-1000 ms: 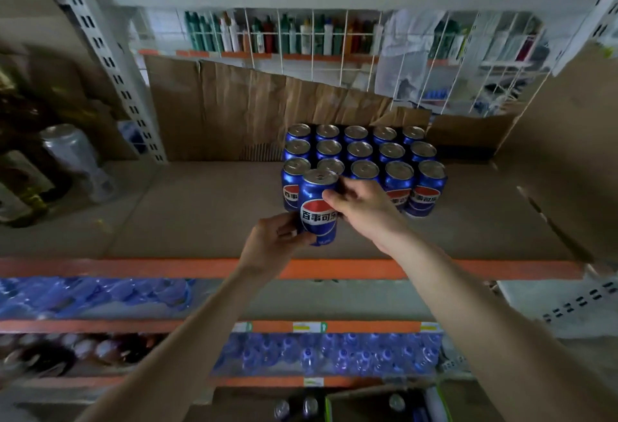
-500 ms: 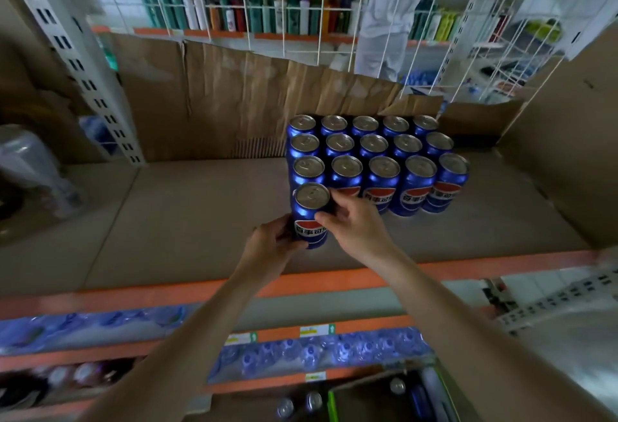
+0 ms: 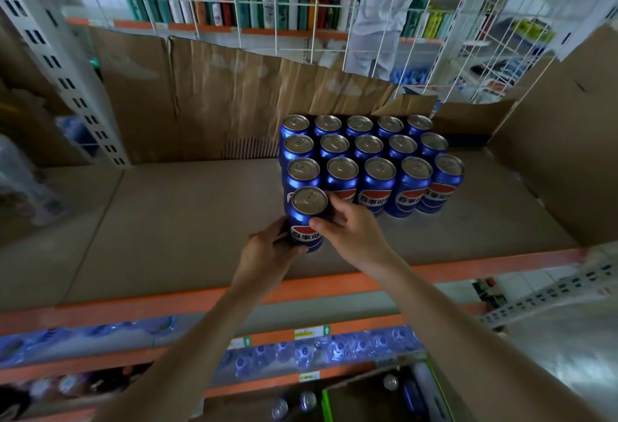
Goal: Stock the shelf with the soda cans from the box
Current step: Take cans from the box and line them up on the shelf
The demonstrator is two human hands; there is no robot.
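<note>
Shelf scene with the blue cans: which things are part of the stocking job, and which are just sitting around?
Part of the job:
- soda can, held by left hand and right hand
- block of cans already placed
- cardboard-lined shelf
- box below, cans inside

Just around:
- bottles behind the wire grid
- water bottles on the lower shelf

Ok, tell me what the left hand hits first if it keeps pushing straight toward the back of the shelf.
Probably the front-left can of the block: the left hand holds a can right before it, seemingly touching already.
</note>
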